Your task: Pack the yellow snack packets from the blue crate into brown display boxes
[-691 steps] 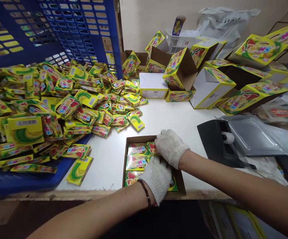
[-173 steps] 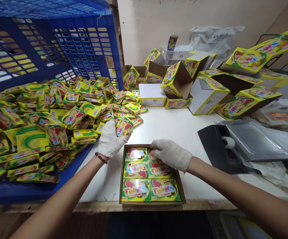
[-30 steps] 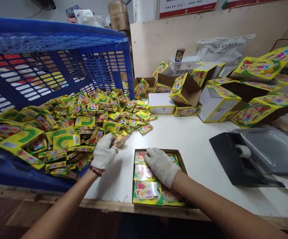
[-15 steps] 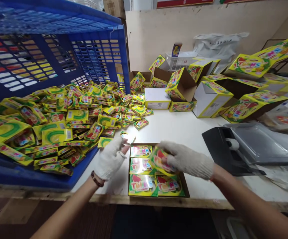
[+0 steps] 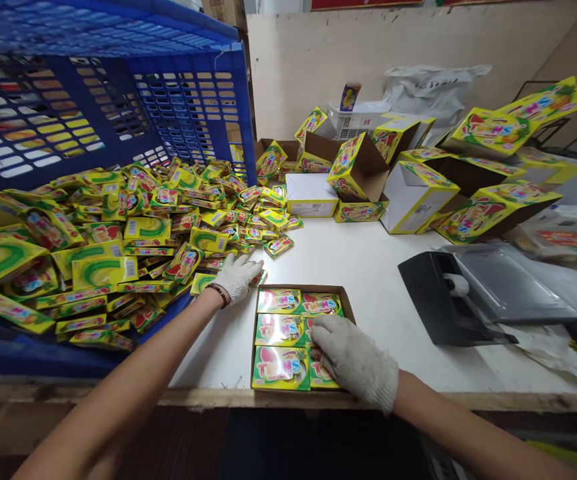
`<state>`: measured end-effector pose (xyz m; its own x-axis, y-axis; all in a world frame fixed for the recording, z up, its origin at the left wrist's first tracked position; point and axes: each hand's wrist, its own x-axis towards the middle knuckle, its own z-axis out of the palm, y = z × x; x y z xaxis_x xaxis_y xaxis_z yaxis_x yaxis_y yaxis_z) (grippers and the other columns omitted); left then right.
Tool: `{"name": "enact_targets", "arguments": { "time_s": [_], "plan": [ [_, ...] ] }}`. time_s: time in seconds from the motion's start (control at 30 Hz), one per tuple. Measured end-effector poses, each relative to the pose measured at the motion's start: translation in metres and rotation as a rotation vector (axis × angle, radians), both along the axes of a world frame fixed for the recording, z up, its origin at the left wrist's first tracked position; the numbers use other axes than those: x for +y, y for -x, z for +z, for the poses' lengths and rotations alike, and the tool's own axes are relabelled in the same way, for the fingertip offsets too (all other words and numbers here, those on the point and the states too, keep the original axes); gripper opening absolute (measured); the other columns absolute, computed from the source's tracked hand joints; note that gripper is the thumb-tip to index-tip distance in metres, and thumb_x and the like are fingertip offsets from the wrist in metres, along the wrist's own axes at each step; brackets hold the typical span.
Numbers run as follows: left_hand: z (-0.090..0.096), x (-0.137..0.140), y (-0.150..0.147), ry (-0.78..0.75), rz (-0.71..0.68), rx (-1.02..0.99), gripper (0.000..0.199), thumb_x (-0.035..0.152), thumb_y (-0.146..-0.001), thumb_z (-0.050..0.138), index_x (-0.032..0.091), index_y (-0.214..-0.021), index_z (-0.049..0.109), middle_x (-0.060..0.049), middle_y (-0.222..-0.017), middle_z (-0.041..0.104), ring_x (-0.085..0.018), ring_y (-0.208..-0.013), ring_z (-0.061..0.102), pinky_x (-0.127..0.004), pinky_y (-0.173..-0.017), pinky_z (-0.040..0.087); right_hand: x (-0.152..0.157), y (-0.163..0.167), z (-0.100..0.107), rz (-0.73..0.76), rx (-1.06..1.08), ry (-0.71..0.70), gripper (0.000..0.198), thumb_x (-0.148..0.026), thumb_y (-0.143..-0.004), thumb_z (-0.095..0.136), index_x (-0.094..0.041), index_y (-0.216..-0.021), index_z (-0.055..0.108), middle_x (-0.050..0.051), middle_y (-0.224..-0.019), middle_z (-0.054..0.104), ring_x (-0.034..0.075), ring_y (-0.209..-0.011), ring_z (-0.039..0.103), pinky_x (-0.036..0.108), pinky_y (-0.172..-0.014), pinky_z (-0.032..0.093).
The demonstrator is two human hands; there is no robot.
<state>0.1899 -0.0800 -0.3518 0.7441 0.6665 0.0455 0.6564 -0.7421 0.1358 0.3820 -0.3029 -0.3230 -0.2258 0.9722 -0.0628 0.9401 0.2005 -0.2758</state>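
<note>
Head view: right hand [image 5: 351,353], fingers curled over boxed packs [image 5: 281,367], grip uncertain, might tilt one by pressing unevenly; left hand [image 5: 237,277], stretched over loose packs [image 5: 101,272], grip uncertain, might topple some by dragging. Carton [image 5: 350,307], on table [image 5: 331,257]: boxed packs, two columns, partly covered. Blue crate [image 5: 247,113]: loose packs, heaped, spilling onto table.

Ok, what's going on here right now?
A gloved person's left hand is at the edge of the loose packs spread from the blue crate. The right hand is over packs lined up in two columns inside an open carton. Whether either hand grips a pack is unclear.
</note>
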Motion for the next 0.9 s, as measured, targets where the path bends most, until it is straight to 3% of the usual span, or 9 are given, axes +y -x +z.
{"name": "enact_targets", "arguments": {
  "time_s": [0.17, 0.27, 0.37, 0.43, 0.5, 0.6, 0.7, 0.8, 0.9],
  "plan": [
    [0.006, 0.005, -0.002, 0.05, 0.232, -0.151, 0.045, 0.028, -0.074, 0.064, 0.014, -0.116, 0.054, -0.016, -0.111, 0.063, -0.032, -0.106, 0.058, -0.049, -0.094, 0.044, -0.005, -0.006, 0.019, 0.021, -0.082, 0.187, 0.012, -0.023, -0.085, 0.057, -0.017, -0.082, 0.068, 0.01, -0.089, 0.067, 0.022, -0.078, 0.06, 0.033, -0.07, 0.044],
    [0.021, -0.012, 0.001, 0.268, 0.364, -0.595, 0.06, 0.044, -0.078, 0.062, 0.017, -0.127, 0.04, -0.012, -0.112, 0.061, -0.024, -0.098, 0.063, -0.04, -0.087, 0.05, 0.001, -0.004, 0.027, 0.015, -0.031, 0.269, 0.016, -0.021, -0.085, 0.054, -0.017, -0.081, 0.069, 0.011, -0.086, 0.068, 0.024, -0.077, 0.063, 0.035, -0.07, 0.046],
    [0.04, -0.052, -0.007, 0.631, 0.368, -1.141, 0.06, 0.046, -0.072, 0.07, 0.021, -0.119, 0.041, -0.003, -0.1, 0.062, -0.015, -0.083, 0.064, -0.031, -0.077, 0.053, 0.014, 0.004, 0.031, -0.173, 0.285, 0.03, 0.028, -0.024, -0.085, 0.055, -0.017, -0.111, 0.063, 0.012, -0.104, 0.068, 0.026, -0.095, 0.064, 0.037, -0.081, 0.049],
    [0.05, -0.084, -0.018, 0.725, 0.345, -1.206, 0.052, 0.045, -0.071, 0.073, 0.022, -0.107, 0.044, 0.001, -0.09, 0.062, -0.012, -0.074, 0.063, -0.026, -0.069, 0.053, 0.023, 0.01, 0.032, -0.28, 0.56, -0.137, 0.053, -0.031, -0.083, 0.058, -0.017, -0.133, 0.047, 0.012, -0.119, 0.064, 0.024, -0.104, 0.062, 0.036, -0.087, 0.05],
    [0.055, -0.108, -0.028, 0.775, 0.337, -1.114, 0.041, 0.046, -0.077, 0.067, 0.022, -0.102, 0.047, 0.002, -0.081, 0.061, -0.012, -0.067, 0.062, -0.024, -0.062, 0.052, 0.031, 0.011, 0.034, -0.322, 0.732, -0.187, 0.056, -0.034, -0.084, 0.056, -0.019, -0.136, 0.042, 0.01, -0.122, 0.063, 0.022, -0.105, 0.062, 0.034, -0.088, 0.051],
    [0.053, -0.113, -0.023, 0.778, 0.311, -0.963, 0.033, 0.048, -0.089, 0.047, 0.021, -0.107, 0.046, -0.001, -0.085, 0.061, -0.014, -0.068, 0.063, -0.028, -0.061, 0.055, 0.037, -0.005, 0.038, -0.337, 0.699, -0.17, 0.036, -0.027, -0.089, 0.044, -0.02, -0.122, 0.055, 0.007, -0.117, 0.066, 0.02, -0.104, 0.062, 0.033, -0.089, 0.049],
    [0.043, -0.083, 0.011, 0.382, 0.276, -0.663, 0.027, 0.03, -0.088, 0.045, 0.019, -0.112, 0.05, -0.008, -0.106, 0.06, -0.021, -0.097, 0.062, -0.037, -0.079, 0.055, 0.036, -0.029, 0.041, -0.265, 0.458, -0.03, 0.031, -0.024, -0.09, 0.041, -0.019, -0.112, 0.062, 0.008, -0.109, 0.069, 0.02, -0.097, 0.064, 0.032, -0.083, 0.048],
    [0.026, -0.05, 0.056, -0.043, 0.157, -0.002, 0.041, 0.011, -0.073, 0.054, 0.018, -0.113, 0.058, -0.015, -0.121, 0.058, -0.036, -0.121, 0.05, -0.059, -0.101, 0.037, 0.031, -0.037, 0.042, -0.239, 0.128, 0.121, 0.026, -0.02, -0.09, 0.042, -0.017, -0.104, 0.064, 0.01, -0.098, 0.071, 0.022, -0.086, 0.063, 0.031, -0.074, 0.044],
    [0.009, -0.035, 0.086, -0.197, 0.104, 0.325, 0.052, 0.002, -0.072, 0.048, 0.021, -0.119, 0.058, -0.014, -0.129, 0.058, -0.039, -0.129, 0.042, -0.07, -0.104, 0.02, 0.028, -0.024, 0.036, -0.213, -0.066, 0.132, 0.022, -0.017, -0.089, 0.044, -0.019, -0.098, 0.065, 0.009, -0.094, 0.07, 0.022, -0.083, 0.061, 0.03, -0.07, 0.039]
  ]
}}
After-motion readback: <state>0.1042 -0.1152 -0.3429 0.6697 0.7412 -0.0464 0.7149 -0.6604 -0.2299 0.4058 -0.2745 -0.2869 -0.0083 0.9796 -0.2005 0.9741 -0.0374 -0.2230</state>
